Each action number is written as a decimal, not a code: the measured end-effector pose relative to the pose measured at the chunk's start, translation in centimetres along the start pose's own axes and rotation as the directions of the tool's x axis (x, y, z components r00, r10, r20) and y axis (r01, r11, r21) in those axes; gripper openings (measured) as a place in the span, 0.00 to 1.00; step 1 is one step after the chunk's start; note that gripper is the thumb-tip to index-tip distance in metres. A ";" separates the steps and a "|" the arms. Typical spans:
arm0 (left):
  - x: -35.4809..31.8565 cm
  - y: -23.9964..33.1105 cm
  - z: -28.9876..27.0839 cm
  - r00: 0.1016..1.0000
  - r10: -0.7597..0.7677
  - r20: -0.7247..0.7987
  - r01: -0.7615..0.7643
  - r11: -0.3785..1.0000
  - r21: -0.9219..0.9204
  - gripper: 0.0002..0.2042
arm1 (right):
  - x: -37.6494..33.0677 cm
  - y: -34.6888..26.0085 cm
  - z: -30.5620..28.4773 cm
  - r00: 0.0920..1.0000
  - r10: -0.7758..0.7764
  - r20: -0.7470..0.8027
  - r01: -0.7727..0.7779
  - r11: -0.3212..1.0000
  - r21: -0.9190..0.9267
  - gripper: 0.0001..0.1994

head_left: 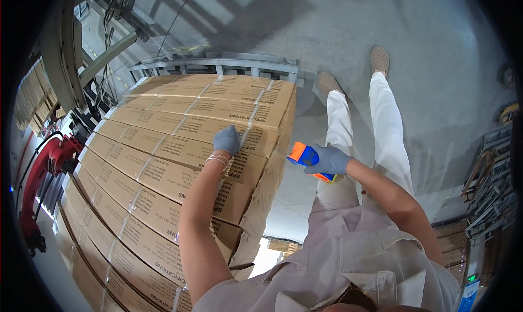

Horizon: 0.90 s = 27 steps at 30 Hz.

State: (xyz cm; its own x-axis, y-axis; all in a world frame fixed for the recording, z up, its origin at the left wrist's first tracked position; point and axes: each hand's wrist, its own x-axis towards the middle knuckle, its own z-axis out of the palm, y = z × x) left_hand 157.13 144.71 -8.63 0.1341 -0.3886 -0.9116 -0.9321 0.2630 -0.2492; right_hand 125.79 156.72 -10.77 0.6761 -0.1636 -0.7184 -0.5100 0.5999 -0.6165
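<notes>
Long brown cardboard cartons [180,108] lie side by side in a large stack to my left, with pale straps [188,116] running across them. My left hand [227,140], in a grey glove, is on top of the stack beside one of the straps. Its fingers are curled closed, and what they hold, if anything, is hidden. To the right of the stack, my gloved right hand [331,160] grips a blue and orange handheld tool [303,154] in front of my legs. The glove covers part of the tool, so its exact kind does not show.
A grey metal rack [218,67] borders the stack's far end. Over at the left are a red robotic arm [41,176] and a metal frame with cables [109,29]. Metal parts [490,176] are piled at the far right. Grey floor [436,67] lies around my feet.
</notes>
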 end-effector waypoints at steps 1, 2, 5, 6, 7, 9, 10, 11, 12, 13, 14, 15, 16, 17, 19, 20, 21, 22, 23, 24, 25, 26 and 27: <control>0.0 -0.1 0.2 1.000 0.015 -0.016 -0.015 1.000 0.015 0.10 | 0.1 0.0 0.1 1.000 0.000 -0.001 0.000 1.000 0.002 0.39; 0.0 -0.1 0.3 1.000 0.017 -0.015 -0.017 1.000 0.016 0.10 | 0.1 0.0 0.2 1.000 0.005 0.003 -0.005 1.000 -0.001 0.40; 0.0 -0.1 0.6 0.999 0.027 -0.041 -0.025 0.999 0.044 0.09 | 0.2 0.0 0.4 1.000 0.011 0.010 -0.011 1.000 -0.002 0.40; 0.0 -0.2 0.7 0.999 0.027 -0.036 -0.026 0.999 0.048 0.10 | 0.3 0.0 0.5 1.000 0.011 0.014 -0.011 1.000 -0.002 0.40; 0.0 -0.3 0.8 0.999 0.028 -0.031 -0.026 0.998 0.052 0.12 | 0.3 0.0 0.5 1.000 0.011 0.013 -0.011 1.000 -0.001 0.40; 0.1 -0.2 0.9 0.998 0.046 -0.051 -0.042 0.996 0.077 0.10 | 0.4 0.1 0.6 0.999 0.031 0.029 -0.031 1.000 0.002 0.40; 0.0 -0.1 1.0 0.996 0.062 -0.071 -0.055 0.993 0.101 0.09 | 0.6 0.4 0.9 0.999 0.032 0.028 -0.032 0.999 0.003 0.40; 0.0 -0.1 1.1 0.995 0.064 -0.071 -0.057 0.993 0.102 0.09 | 0.8 0.7 1.3 1.000 0.017 0.021 -0.018 0.999 0.035 0.40; 0.0 0.0 1.3 0.997 0.059 -0.056 -0.051 0.990 0.130 0.09 | 1.0 1.1 1.8 1.000 0.002 0.013 -0.003 0.998 0.067 0.39; 0.0 0.0 1.4 0.998 0.054 -0.042 -0.046 0.986 0.158 0.09 | 1.2 1.4 2.2 1.000 0.003 0.012 -0.004 0.998 0.069 0.39; 0.0 0.0 1.5 0.998 0.053 -0.041 -0.046 0.986 0.160 0.09 | 1.3 1.5 2.7 1.000 0.003 0.014 -0.004 0.997 0.077 0.39; -0.1 0.0 1.6 0.999 0.004 -0.040 0.002 0.987 0.159 0.10 | 1.4 1.6 3.2 1.000 0.003 0.017 -0.004 0.996 0.084 0.39; -0.1 0.0 1.6 0.998 -0.044 -0.039 0.050 0.986 0.159 0.11 | 1.5 1.7 3.7 1.000 0.001 0.018 -0.002 0.996 0.086 0.39; -0.2 0.2 1.3 0.998 -0.044 -0.038 0.050 0.986 0.160 0.11 | 1.5 1.7 4.2 1.000 0.003 0.008 -0.003 0.995 0.101 0.39; -0.2 0.2 0.6 0.973 -0.217 0.074 0.200 0.961 0.193 0.19 | 1.5 1.7 5.0 1.000 0.002 -0.002 -0.002 0.993 0.117 0.38; -0.4 0.4 0.0 0.974 -0.213 0.075 0.195 0.961 0.195 0.19 | 1.5 1.8 5.2 1.000 0.007 0.000 -0.007 0.992 0.125 0.38; -0.8 0.4 -0.8 0.976 -0.216 -0.012 0.212 0.945 0.249 0.25 | 1.4 1.9 5.3 1.000 0.012 0.002 -0.012 0.991 0.133 0.37; -0.9 0.3 -1.2 0.972 -0.213 -0.099 0.233 0.926 0.299 0.31 | 1.5 1.9 5.4 1.000 0.015 -0.002 -0.015 0.990 0.138 0.37; -1.2 -0.7 -1.6 0.971 -0.217 -0.102 0.238 0.923 0.304 0.31 | 1.7 1.6 5.4 1.000 0.009 0.014 -0.011 0.992 0.130 0.37; -1.2 -1.8 -1.9 0.978 -0.167 -0.121 0.201 0.901 0.383 0.35 | 1.8 1.4 5.5 1.000 0.006 0.030 -0.010 0.992 0.123 0.37; -1.3 -2.5 -2.1 0.984 -0.115 -0.136 0.165 0.872 0.461 0.38 | 2.0 1.4 5.6 1.000 0.002 0.029 -0.006 0.992 0.126 0.37; -1.2 -2.4 -2.8 0.987 -0.058 -0.151 0.127 0.854 0.505 0.34 | 2.3 1.3 5.5 0.999 -0.025 0.022 0.023 0.997 0.079 0.37; -0.9 -2.0 -2.8 0.987 -0.055 -0.151 0.125 0.852 0.509 0.34 | 2.6 1.3 5.4 0.998 -0.053 0.015 0.053 0.998 0.032 0.37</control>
State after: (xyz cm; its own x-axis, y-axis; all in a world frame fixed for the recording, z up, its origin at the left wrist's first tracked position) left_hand 157.89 142.05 -6.41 0.1327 -0.5314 -0.8367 -0.6057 0.6247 -0.4928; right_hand 129.73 161.25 -11.67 0.7101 -0.1833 -0.6798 -0.4565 0.6152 -0.6428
